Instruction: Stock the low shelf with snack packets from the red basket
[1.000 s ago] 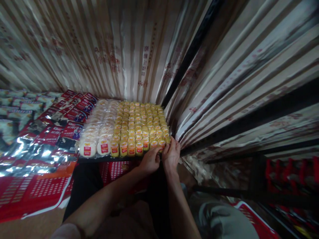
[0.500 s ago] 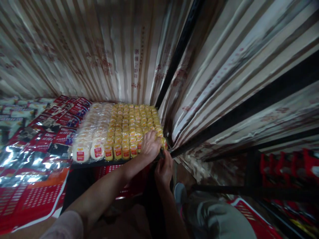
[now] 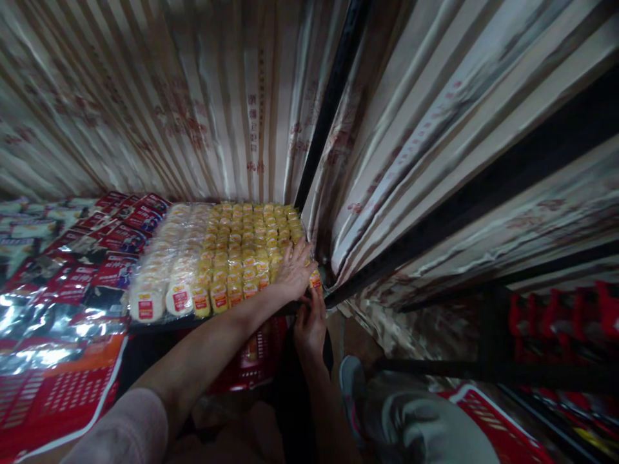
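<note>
Rows of small yellow snack packets (image 3: 236, 258) in clear wrap stand packed together on a dark shelf. My left hand (image 3: 293, 272) lies over the right-hand rows with its fingers stretched out, pressing on the packets. Below it, my right hand (image 3: 310, 325) has its fingertips at the front packet (image 3: 315, 280) of the rightmost row, which shows a red label. These fingers look closed on that packet's lower edge, partly in shadow. Round white packets (image 3: 180, 298) with red labels stand in rows beside the yellow ones.
Dark red pouches (image 3: 113, 267) lie further left, above a red basket (image 3: 58, 396). A pleated curtain (image 3: 203, 103) hangs behind, crossed by a black post (image 3: 329, 109). Another person's leg (image 3: 425, 415) and shoe (image 3: 352, 386) are at lower right, near red packages (image 3: 561, 319).
The view has shifted slightly, moving the shelf left. My left hand has flattened, its fingers reaching further over the rows. The rightmost front packet now shows more clearly above my right fingertips.
</note>
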The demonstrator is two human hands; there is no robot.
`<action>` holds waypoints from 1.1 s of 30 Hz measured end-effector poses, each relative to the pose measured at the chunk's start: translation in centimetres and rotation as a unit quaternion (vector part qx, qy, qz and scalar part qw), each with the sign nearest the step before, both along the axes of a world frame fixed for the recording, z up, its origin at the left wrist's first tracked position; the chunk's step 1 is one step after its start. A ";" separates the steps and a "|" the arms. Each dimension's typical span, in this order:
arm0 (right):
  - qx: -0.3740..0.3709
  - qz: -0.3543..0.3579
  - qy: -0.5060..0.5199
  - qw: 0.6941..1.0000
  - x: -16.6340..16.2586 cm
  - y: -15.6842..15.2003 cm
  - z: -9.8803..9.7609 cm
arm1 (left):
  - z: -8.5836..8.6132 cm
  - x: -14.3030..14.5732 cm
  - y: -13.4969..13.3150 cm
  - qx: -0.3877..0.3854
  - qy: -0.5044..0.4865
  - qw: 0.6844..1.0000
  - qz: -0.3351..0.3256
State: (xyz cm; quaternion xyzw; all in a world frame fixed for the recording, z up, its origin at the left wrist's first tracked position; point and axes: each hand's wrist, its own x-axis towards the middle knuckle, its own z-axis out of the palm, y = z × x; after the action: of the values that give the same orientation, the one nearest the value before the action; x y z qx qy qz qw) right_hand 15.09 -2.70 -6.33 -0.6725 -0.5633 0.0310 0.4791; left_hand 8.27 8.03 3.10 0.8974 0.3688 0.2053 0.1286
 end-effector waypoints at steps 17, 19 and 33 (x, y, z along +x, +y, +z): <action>0.009 -0.014 -0.002 1.000 -0.1 0.3 -0.3 | -0.1 0.6 2.5 0.012 -0.063 0.997 -0.052; 0.008 -0.013 -0.013 1.000 -0.1 0.4 -0.4 | -0.2 0.7 2.6 0.025 -0.067 0.996 -0.057; -0.030 -0.019 -0.001 0.999 -0.4 0.4 0.2 | 1.5 -0.3 1.4 -0.016 0.061 0.995 -0.083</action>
State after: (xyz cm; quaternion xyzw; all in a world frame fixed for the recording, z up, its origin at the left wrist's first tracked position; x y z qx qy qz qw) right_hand 14.64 -2.28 -6.10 -0.6970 -0.5499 0.0382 0.4585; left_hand 8.01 9.47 4.65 0.9336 0.3033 0.1325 0.1370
